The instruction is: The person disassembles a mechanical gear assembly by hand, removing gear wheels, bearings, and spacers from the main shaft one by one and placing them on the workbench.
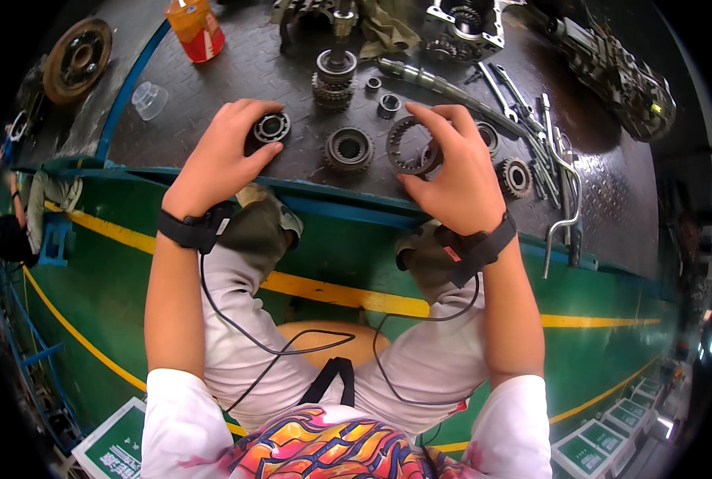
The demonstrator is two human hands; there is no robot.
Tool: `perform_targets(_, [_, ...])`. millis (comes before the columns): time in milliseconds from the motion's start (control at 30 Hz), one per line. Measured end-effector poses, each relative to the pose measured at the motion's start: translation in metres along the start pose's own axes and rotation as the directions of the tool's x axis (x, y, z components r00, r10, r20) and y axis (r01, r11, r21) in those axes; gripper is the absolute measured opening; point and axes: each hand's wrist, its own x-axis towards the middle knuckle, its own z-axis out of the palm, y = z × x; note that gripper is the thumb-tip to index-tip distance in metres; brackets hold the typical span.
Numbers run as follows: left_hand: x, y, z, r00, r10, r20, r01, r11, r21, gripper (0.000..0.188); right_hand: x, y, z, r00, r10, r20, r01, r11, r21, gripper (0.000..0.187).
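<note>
My left hand [227, 152] curves around a ball bearing [272, 116] at the left, thumb on its near side and fingers on its far side. To the right, my right hand [458, 172] spans a toothed metal ring [391, 148], with the thumb at its near rim and the index finger at its far rim. Between the hands a gear hub [348, 165] lies flat on the dark workbench [304, 172]. Just beyond it stands an upright shaft with stacked gears [334, 84]. Two small collars, one larger [389, 105] and one smaller [373, 83], sit beside that shaft.
Right of my right hand lie a gear [516, 177], several wrenches [559, 160] and a long splined shaft [444, 86]. A gearbox [619, 84] occupies the far right. An orange container [195, 32] and a clear plastic cup [150, 101] stand far left. Wrist-strap cables [292, 351] hang across my lap.
</note>
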Motion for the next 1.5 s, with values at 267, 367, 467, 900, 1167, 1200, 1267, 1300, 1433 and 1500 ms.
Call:
perform_targets(267, [-0.004,-0.004,0.002,1.0,0.023,-0.02,-0.023,0.999,0.024,0.053,0.013,-0.012,0.022,0.977,-0.211,-0.026,0.207,0.972,-0.109,0.093])
perform_targets(367, [-0.004,-0.007,0.004,0.999,0.032,-0.022,-0.031,0.999,0.021,0.052,0.019,-0.017,0.027,0.985,-0.171,-0.016,0.172,0.983,0.061,0.094])
perform_targets(467, [-0.004,-0.01,0.004,0.998,0.05,-0.03,-0.049,0.998,0.034,0.052,0.025,-0.021,0.033,0.985,-0.168,-0.026,0.17,0.975,0.143,0.094])
perform_targets(900, [-0.006,-0.012,0.007,0.994,0.086,-0.069,-0.084,0.996,0.032,0.048,0.028,-0.023,0.066,0.98,-0.184,0.073,0.175,0.979,0.109,0.088])
perform_targets(1167, [-0.004,-0.017,0.01,0.987,0.035,-0.155,-0.005,0.981,0.193,0.047,0.033,-0.024,0.048,0.989,-0.143,-0.032,0.146,0.98,0.137,0.085])
perform_targets(1200, [-0.003,-0.019,0.01,0.982,0.021,-0.188,0.015,0.982,0.187,0.047,0.033,-0.02,0.043,0.994,-0.106,-0.041,0.111,0.981,0.161,0.086])
perform_targets(1267, [-0.001,-0.02,0.009,0.981,0.018,-0.193,0.008,0.991,0.135,0.048,0.031,-0.012,0.037,0.998,-0.062,-0.034,0.066,0.988,0.139,0.086])
perform_targets(1300, [0.002,-0.018,0.009,0.98,0.019,-0.196,-0.004,0.997,0.076,0.048,0.029,-0.007,0.033,1.0,-0.012,-0.027,0.015,0.994,0.109,0.086])
perform_targets(1433, [0.014,0.005,0.01,0.982,0.057,-0.179,-0.053,0.998,0.027,0.05,0.02,0.006,0.024,0.999,0.0,0.033,0.001,1.0,-0.009,0.085])
perform_targets(1500, [0.025,0.023,0.012,0.99,-0.085,-0.113,0.047,0.953,-0.3,0.056,0.018,0.014,0.025,1.0,-0.014,0.019,0.015,1.0,-0.004,0.084])
